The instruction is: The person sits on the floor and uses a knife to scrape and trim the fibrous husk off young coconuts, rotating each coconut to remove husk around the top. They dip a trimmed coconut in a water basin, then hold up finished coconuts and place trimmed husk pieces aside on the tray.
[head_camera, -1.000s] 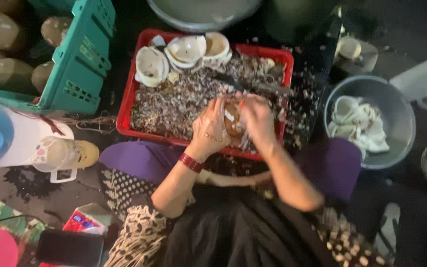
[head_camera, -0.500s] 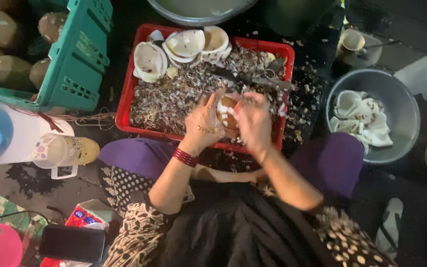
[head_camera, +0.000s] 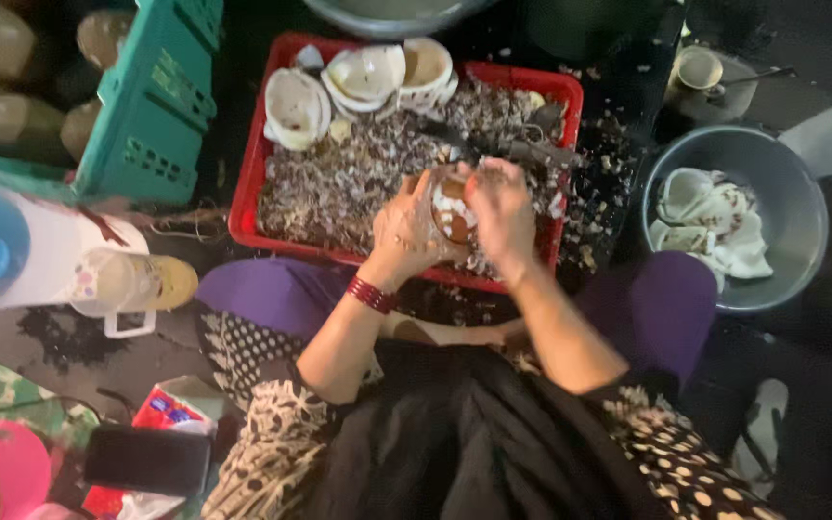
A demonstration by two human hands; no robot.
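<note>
1. Nearest to the camera are the person's dark lap and the spotted sleeves; both forearms reach toward 12 o'clock.
2. The left hand (head_camera: 406,231), with a red bracelet (head_camera: 371,294) on its wrist, is curled around a brown coconut piece (head_camera: 450,207) and grasps it from the 9 o'clock side.
3. The right hand (head_camera: 498,207) is closed over the same piece from the 3 o'clock side (what its fingers pinch I cannot tell, the picture is blurred there).
4. The coconut piece is held just above the near part of a red tray (head_camera: 243,207), which is full of brown shell scraps.
5. At 3 o'clock from the hands stands a grey metal bowl (head_camera: 806,217) with white coconut flesh (head_camera: 710,212) inside.
6. At 9 o'clock lies a white jug (head_camera: 108,279), and behind it a green crate (head_camera: 151,106).
7. At the far end of the tray, at 12 o'clock, lie empty half shells (head_camera: 363,77), white inside.
</note>
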